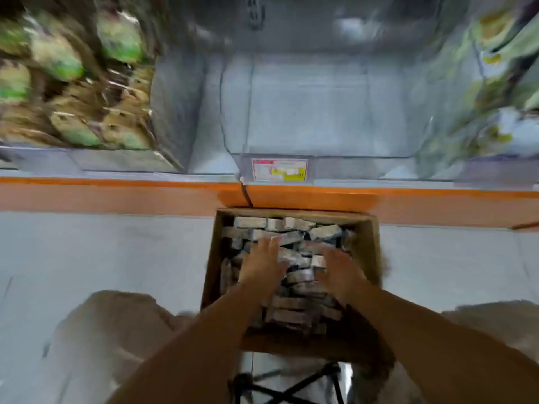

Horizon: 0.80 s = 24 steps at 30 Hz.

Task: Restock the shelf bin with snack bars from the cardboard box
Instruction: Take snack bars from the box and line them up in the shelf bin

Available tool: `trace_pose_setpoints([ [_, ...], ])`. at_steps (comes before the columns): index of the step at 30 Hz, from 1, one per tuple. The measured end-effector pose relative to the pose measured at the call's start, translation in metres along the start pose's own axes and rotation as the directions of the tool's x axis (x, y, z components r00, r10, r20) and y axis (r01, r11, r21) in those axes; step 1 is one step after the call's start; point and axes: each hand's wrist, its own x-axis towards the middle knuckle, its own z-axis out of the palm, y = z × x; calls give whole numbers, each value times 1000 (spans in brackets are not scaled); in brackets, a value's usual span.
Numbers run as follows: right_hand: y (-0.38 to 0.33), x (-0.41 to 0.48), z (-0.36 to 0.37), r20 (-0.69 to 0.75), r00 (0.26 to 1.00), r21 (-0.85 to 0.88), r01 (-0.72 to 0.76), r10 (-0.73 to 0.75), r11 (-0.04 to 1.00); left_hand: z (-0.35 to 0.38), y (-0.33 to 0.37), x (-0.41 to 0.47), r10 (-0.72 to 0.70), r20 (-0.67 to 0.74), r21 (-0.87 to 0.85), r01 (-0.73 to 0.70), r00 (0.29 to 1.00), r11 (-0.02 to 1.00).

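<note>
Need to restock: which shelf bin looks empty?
The middle bin, behind the yellow-and-white label; the left bin and right bin both hold greenish packets.

**Matt brown cardboard box (371,252) holds snack bars (294,277) in silvery, foil-like wrappers**

Beyond the box, the shelf bin (320,112) looks like clear, smooth plastic with a dull sheen, and a printed paper label (279,169) sits on its front. The shelf edge (116,193) just beyond the box is orange and smooth, with a painted look. Up and left of the box, packets (73,83) shine glossy green and brown, their detail lost to blur. Under the box a thin black frame (280,387) looks like metal. Beige trousers (116,322) left of the box look like matt cloth.
</note>
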Motion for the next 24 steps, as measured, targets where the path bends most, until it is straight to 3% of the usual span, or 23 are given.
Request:
trace_pose_setpoints([
  [4,15,30,6,0,996,-26,-92,92,995,23,-2,39,66,-125,130,-50,990,990],
  [8,30,49,23,-58,997,-41,-49,46,998,47,-11,60,158,-252,219,-102,955,970],
  [12,40,51,37,-42,997,-40,-63,62,997,68,-25,56,164,-351,201,-97,922,975],
  [17,47,35,55,-16,1000,-63,2,-3,998,74,-33,28,-24,-387,-214,-65,922,975],
  [21,41,23,57,-131,991,0,24,-24,1000,71,-32,10,-168,-290,-568,-28,942,823],
  [24,36,7,52,-191,981,125,9,15,992,62,-28,0,-174,-139,-684,32,975,729],
])
